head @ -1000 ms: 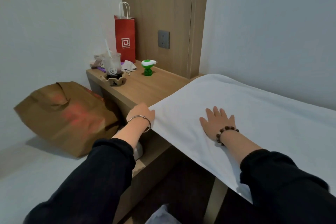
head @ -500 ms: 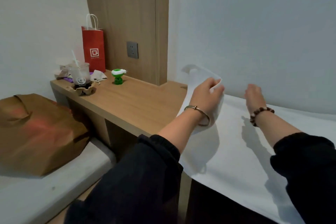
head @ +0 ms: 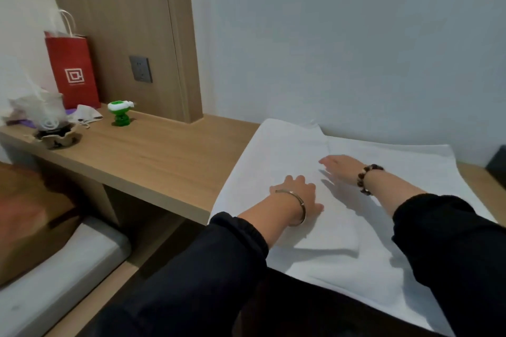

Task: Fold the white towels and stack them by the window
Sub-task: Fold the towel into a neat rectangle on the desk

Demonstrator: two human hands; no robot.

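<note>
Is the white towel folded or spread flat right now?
Partly folded: one flap of the white towel lies doubled over the rest; left hand and right hand rest on it.

Left hand (head: 298, 195) and right hand (head: 342, 165) rest flat on the white towel (head: 273, 150), apparently folded, on the desk (head: 153, 156).

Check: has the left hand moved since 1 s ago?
Yes. The left hand left the front edge of the desk and went right, away from the green toy, folding the towel over; it lies flat on it.
</note>
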